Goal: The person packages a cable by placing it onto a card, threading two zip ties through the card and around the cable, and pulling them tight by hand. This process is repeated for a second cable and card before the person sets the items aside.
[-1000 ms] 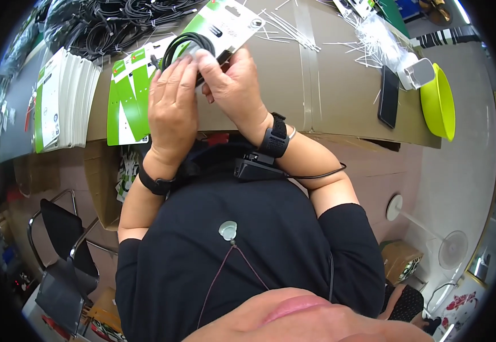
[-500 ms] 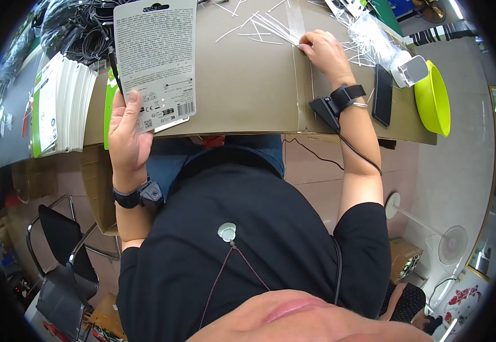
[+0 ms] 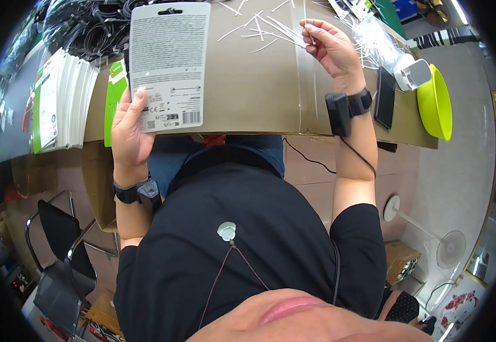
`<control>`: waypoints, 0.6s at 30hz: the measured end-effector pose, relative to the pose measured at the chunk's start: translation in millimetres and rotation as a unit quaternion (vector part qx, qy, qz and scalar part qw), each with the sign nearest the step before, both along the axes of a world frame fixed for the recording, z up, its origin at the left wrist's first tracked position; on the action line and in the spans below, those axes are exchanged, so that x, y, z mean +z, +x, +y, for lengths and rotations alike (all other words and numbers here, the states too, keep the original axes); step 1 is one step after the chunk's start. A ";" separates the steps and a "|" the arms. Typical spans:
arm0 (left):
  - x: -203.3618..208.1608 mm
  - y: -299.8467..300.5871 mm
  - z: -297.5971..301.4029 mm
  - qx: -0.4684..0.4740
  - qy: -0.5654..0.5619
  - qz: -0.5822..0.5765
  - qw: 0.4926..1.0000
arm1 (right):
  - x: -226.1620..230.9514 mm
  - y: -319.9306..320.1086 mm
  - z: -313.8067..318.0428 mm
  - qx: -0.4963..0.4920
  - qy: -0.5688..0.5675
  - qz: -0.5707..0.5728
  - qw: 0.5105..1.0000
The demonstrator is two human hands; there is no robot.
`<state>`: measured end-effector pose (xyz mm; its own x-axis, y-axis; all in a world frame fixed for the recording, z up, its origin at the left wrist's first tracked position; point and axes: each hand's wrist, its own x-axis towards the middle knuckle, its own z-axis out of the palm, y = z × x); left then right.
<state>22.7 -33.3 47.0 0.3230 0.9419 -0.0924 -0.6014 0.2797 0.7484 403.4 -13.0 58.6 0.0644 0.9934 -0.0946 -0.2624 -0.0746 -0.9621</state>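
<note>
My left hand (image 3: 129, 132) grips a grey backing card (image 3: 169, 65) by its lower left corner, thumb across the printed face, holding it upright over the cardboard-covered worktable (image 3: 259, 91). My right hand (image 3: 330, 48) is further out on the table, thumb and forefinger pinched shut on one thin white cable tie (image 3: 304, 23), the other fingers curled. More white ties lie scattered (image 3: 262, 28) just beside that hand. To the left of the card stands a stack of green-and-white cards (image 3: 54, 100), with a heap of black cables (image 3: 83, 25) behind it. Right of my wrist lie a black phone (image 3: 386, 98) and, near the table's end, a lime-green bowl (image 3: 436, 102).
</note>
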 end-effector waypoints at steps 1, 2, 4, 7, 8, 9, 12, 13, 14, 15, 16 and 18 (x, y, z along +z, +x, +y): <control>-2.1 -3.4 -0.9 0.013 0.001 0.005 1.000 | 6.7 -16.3 -4.8 0.013 0.001 0.005 1.000; -6.4 -10.8 -2.8 0.005 0.009 -0.009 1.000 | 11.6 -41.1 -10.3 0.016 0.017 -0.011 1.000; -11.2 -22.8 -0.4 -0.018 0.014 -0.024 0.999 | 36.0 -96.8 -36.7 -0.004 0.027 -0.081 0.996; -5.0 -27.4 -4.2 -0.043 0.028 -0.049 0.997 | 51.7 -166.8 -76.8 -0.001 0.074 -0.191 0.979; 0.7 -30.4 -7.0 -0.029 0.031 -0.041 0.998 | 52.7 -182.6 -80.7 -0.005 0.119 -0.258 0.959; 5.8 -28.5 -11.0 -0.001 0.048 -0.015 0.999 | 52.9 -193.1 -81.4 0.005 0.123 -0.252 0.960; 15.2 -31.1 -18.4 0.052 0.081 0.038 0.995 | 52.4 -215.9 -81.3 0.026 0.137 -0.332 0.933; 15.8 -32.6 -19.7 0.075 0.121 0.086 0.986 | 51.0 -219.1 -80.2 0.028 0.138 -0.331 0.933; 16.2 -33.7 -20.7 0.096 0.160 0.133 0.973 | 49.3 -221.6 -78.4 0.030 0.138 -0.326 0.935; 16.4 -34.6 -21.3 0.117 0.198 0.180 0.956 | 47.8 -223.4 -76.7 0.032 0.138 -0.321 0.936; 16.3 -35.3 -21.7 0.118 0.199 0.179 0.956 | 47.0 -224.4 -75.5 0.035 0.137 -0.317 0.938; 16.2 -36.0 -21.9 0.117 0.219 0.207 0.946 | 46.1 -225.2 -74.9 0.035 0.132 -0.320 0.937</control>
